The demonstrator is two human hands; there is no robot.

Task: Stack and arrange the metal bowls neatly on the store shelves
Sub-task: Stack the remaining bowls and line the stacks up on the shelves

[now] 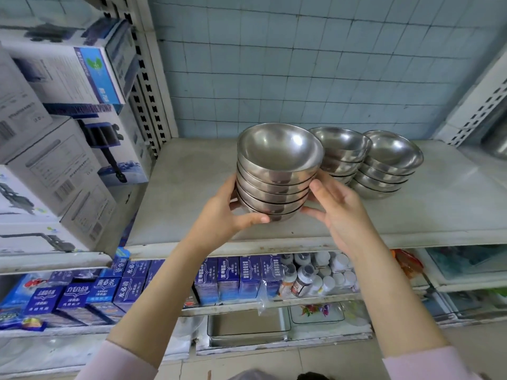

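Observation:
A stack of several nested metal bowls [277,174] stands near the front middle of the grey top shelf [186,193]. My left hand [222,215] grips its lower left side, thumb curled under the bottom bowl. My right hand [337,212] presses against the stack's right side with the fingers spread. Behind and to the right stand two more bowl stacks, a middle stack [341,152] and a right stack [386,165], side by side and touching. The held stack partly hides the middle stack.
White and blue pump boxes [63,149] fill the shelf to the left, beside a perforated upright [148,78]. Below are blue cartons [233,278], white bottles [321,275] and a metal tray [247,327]. A tiled wall backs the shelf.

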